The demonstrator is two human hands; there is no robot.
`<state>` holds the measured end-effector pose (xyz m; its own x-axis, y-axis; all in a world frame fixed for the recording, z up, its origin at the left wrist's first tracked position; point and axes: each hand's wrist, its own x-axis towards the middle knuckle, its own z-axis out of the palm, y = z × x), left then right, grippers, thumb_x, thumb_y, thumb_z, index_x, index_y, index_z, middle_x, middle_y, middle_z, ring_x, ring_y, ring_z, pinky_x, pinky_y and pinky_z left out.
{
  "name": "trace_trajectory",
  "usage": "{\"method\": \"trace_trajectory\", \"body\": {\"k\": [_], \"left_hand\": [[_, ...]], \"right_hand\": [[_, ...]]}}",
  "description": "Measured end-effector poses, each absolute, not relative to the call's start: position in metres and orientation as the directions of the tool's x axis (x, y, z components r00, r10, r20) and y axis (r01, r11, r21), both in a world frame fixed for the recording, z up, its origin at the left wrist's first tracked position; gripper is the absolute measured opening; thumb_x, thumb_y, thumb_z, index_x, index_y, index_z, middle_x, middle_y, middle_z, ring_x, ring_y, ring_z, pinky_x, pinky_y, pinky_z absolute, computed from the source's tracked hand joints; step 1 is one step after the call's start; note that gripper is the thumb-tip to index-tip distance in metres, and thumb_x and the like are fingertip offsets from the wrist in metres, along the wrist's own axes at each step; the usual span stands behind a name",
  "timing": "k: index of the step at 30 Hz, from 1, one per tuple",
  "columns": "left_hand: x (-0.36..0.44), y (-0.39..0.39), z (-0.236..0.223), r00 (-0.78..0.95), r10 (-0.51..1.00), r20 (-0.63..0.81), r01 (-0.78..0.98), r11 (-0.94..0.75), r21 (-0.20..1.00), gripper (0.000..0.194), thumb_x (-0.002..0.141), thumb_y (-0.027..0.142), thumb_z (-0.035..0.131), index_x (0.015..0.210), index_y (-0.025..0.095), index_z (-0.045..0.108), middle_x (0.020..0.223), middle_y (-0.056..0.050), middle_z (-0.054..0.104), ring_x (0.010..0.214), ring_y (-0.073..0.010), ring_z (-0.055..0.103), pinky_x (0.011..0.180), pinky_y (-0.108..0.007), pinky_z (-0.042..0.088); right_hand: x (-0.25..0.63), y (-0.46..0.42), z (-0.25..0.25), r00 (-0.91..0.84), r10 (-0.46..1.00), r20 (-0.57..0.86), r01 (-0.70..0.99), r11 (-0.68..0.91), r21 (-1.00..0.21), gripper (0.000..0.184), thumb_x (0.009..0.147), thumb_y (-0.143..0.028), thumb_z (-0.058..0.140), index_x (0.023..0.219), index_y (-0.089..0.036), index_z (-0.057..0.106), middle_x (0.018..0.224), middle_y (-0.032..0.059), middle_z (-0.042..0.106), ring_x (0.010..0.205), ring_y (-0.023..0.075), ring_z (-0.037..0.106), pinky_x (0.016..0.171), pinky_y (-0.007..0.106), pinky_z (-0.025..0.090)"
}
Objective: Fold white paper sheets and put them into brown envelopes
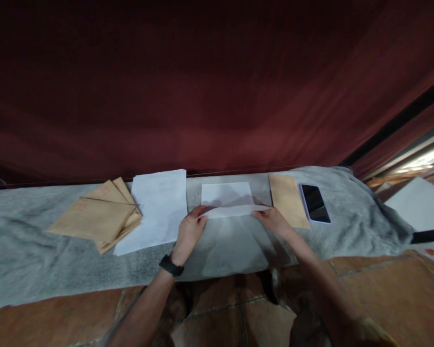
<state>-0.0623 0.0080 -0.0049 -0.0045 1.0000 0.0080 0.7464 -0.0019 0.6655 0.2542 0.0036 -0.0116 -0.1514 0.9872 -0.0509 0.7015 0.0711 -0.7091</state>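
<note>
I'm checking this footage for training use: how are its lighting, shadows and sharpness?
Head view: the dark red backdrop fades nearly to black at the top; soft shadow crosses the flat rectangular white paper sheet behind the hands; bright glare sits at the far right edge; red print on the fanned brown paper envelopes is too soft to read.
</note>
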Motion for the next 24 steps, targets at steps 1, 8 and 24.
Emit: {"method": "trace_trajectory", "body": {"k": [1, 8, 24], "left_hand": [[-0.061, 0.008, -0.002, -0.025, 0.999, -0.022, 0.781, 0.033, 0.624, 0.024, 0.087, 0.025, 0.062, 0.109, 0.021, 0.071, 0.092, -0.006, 0.077, 0.087, -0.0242, 0.074, 0.080, -0.033, 0.055], [-0.055, 0.004, 0.004, -0.016, 0.997, -0.076, 0.747, 0.063, 0.662, 0.045, 0.087, 0.024, 0.063, 0.132, 0.021, 0.058, 0.083, 0.000, 0.074, 0.077, -0.0189, 0.070, 0.070, -0.027, 0.051], [-0.049, -0.001, 0.001, 0.001, 0.998, -0.063, 0.873, 0.029, 0.486, 0.066, 0.090, 0.023, 0.059, 0.153, 0.019, 0.040, 0.094, -0.004, 0.074, 0.080, -0.0200, 0.070, 0.074, -0.028, 0.051]], "right_hand": [[0.254, 0.004, -0.011, -0.135, 0.988, -0.069, 0.733, 0.052, -0.679, 0.026, 0.095, -0.036, 0.054, 0.097, -0.021, 0.074, 0.094, 0.0050, 0.079, 0.091, 0.0229, 0.073, 0.082, 0.032, 0.055], [0.254, 0.005, -0.015, -0.089, 0.991, -0.099, 0.786, 0.009, -0.618, 0.022, 0.094, -0.033, 0.053, 0.106, -0.020, 0.067, 0.081, 0.0022, 0.075, 0.073, 0.0181, 0.069, 0.064, 0.024, 0.046], [0.239, 0.002, -0.009, -0.041, 0.985, -0.166, 0.940, -0.019, -0.342, 0.059, 0.097, -0.030, 0.050, 0.153, -0.019, 0.037, 0.098, 0.0071, 0.078, 0.090, 0.0248, 0.075, 0.076, 0.031, 0.051]]}}
